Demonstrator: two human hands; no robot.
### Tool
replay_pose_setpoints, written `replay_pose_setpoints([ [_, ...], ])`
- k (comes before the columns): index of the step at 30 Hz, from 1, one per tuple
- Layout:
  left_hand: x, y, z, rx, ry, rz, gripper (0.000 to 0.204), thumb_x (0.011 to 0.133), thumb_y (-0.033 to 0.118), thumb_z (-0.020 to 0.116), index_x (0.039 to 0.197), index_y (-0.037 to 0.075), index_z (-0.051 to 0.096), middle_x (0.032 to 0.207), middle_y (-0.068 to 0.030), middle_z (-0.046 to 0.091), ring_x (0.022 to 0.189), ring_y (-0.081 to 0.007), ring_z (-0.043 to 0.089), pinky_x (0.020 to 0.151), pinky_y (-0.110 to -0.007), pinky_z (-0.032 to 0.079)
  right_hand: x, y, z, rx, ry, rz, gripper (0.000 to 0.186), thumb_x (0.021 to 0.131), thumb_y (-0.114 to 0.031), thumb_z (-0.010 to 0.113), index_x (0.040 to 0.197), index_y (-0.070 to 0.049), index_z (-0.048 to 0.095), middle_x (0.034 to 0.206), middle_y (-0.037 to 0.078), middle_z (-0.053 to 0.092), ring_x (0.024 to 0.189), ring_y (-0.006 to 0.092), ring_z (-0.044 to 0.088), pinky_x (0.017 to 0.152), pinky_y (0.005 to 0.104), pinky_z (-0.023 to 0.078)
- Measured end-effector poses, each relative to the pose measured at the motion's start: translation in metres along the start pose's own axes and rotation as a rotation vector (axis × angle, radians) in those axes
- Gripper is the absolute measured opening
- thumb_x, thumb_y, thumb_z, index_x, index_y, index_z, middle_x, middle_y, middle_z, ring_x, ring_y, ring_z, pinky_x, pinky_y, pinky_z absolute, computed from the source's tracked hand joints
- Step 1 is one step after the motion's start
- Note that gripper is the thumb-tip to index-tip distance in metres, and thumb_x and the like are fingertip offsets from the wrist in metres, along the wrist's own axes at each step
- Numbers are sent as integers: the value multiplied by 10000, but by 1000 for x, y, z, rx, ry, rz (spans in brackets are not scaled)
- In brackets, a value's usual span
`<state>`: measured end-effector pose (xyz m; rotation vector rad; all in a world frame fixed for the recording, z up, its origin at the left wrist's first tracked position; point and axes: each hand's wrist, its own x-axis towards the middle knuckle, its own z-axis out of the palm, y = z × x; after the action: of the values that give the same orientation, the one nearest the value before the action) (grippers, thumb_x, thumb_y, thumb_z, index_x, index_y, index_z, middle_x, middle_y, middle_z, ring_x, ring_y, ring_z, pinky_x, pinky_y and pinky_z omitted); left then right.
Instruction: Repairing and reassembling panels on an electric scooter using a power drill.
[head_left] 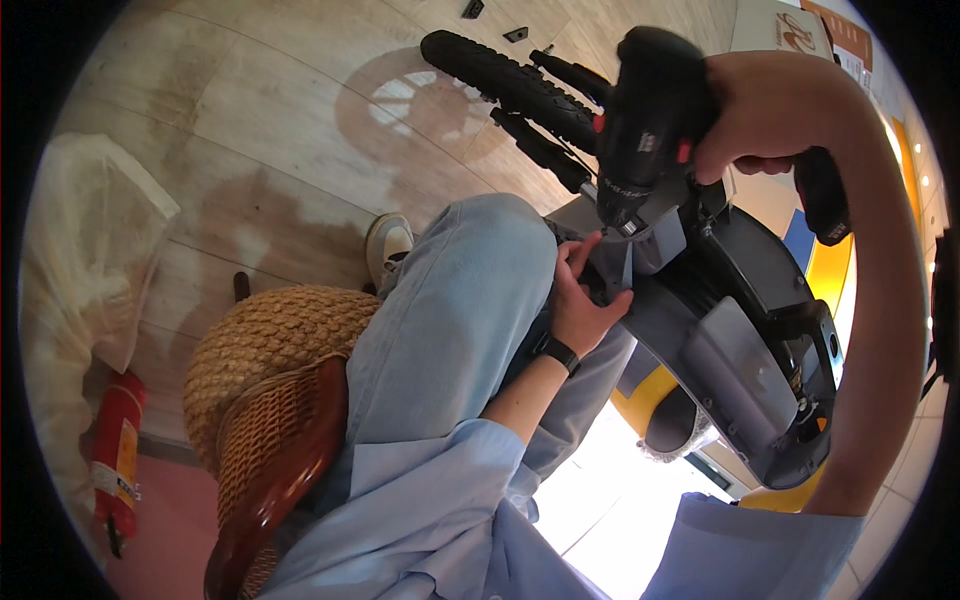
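Note:
My right hand (755, 110) is closed round the grip of a black cordless drill (650, 120) with red buttons. The drill points down, its chuck over a grey plastic part (660, 240) of a small dark two-wheeled vehicle (750, 370). Just below the chuck, my left hand (588, 305) grips the edge of this grey part, thumb and index finger apart on either side. The other left fingers are partly hidden. Exactly where the drill's tip meets the part is too small to make out.
A knobby black tyre (515, 85) extends to the far left of the vehicle. On my left are a woven wicker chair (290, 350), a red fire extinguisher (120, 450) and a translucent plastic bag (95, 240). Small black pieces (515, 34) lie on the wood-look floor.

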<state>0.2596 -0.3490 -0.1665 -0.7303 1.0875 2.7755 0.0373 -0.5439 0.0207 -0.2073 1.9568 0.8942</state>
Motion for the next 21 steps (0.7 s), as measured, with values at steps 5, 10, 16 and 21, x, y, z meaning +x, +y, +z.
replay_pose_setpoints([
  [5, -2, 4, 6, -42, 19, -40, 827, 648, 30, 750, 1273, 75, 212, 1314, -165, 429, 1081, -197, 507, 836, -289, 473, 33, -7, 17, -162, -245, 27, 191, 596, -103, 662, 777, -42, 659, 506, 48, 548, 397, 120, 520, 389, 246, 390],
  [10, 0, 0, 4, -46, 29, -49, 830, 644, 42, 759, 1278, 68, 224, 1239, -167, 461, 1088, -207, 507, 837, -305, 481, 51, -11, 27, -137, -393, 14, 179, 585, -124, 669, 742, -42, 653, 513, 49, 553, 416, 125, 534, 397, 249, 401],
  [16, -1, -5, 3, 59, 16, 53, 709, 654, 71, 763, 1221, 38, 338, 1137, -146, 523, 1013, -195, 564, 794, -308, 505, 54, -15, 37, -233, -433, 57, 185, 584, -141, 672, 734, -36, 649, 525, 50, 558, 429, 129, 544, 409, 250, 415],
  [21, 1, -6, 3, 169, 2, 111, 617, 669, 92, 759, 1178, 30, 417, 1040, -128, 572, 930, -200, 613, 782, -313, 512, 49, -20, 42, -268, -382, 96, 202, 583, -163, 675, 728, -26, 643, 544, 53, 568, 437, 139, 552, 430, 252, 439],
])
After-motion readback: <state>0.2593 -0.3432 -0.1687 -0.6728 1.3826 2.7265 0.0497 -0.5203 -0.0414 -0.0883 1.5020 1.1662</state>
